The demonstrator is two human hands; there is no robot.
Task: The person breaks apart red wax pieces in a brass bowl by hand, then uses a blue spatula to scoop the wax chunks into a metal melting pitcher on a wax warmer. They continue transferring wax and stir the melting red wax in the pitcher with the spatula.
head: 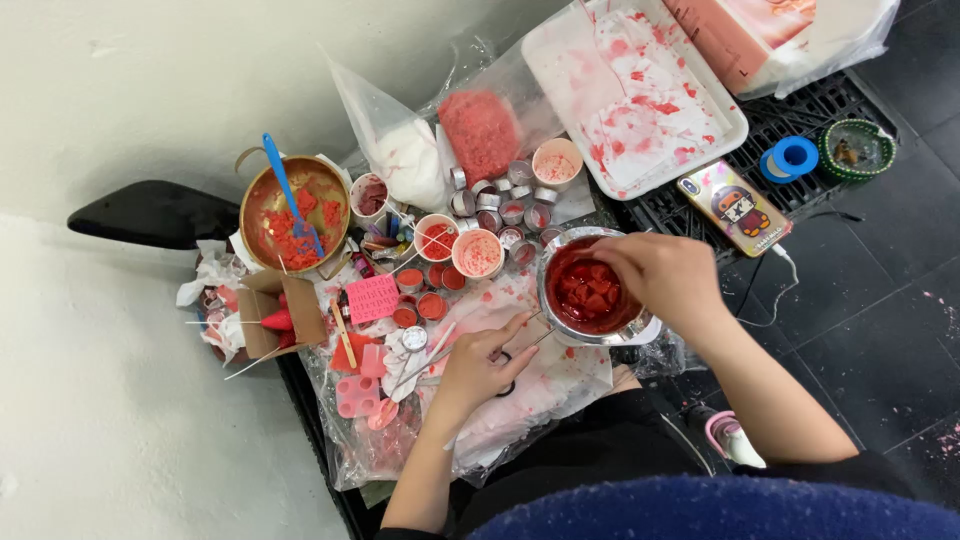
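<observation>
Head view, right hand on steel bowl, glossy red wax chunks

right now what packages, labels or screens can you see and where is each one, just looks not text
Phone: on the black crate right of the white tray, flat, case with a cartoon figure in red and yellow.
Plastic bag: left of the tray, clear, holding red crumbs.
Second bag: beside it, clear, holding white stuff.
Cardboard box: far left, small, brown, flaps open.
Pink card: right of the box, square, printed.
</observation>
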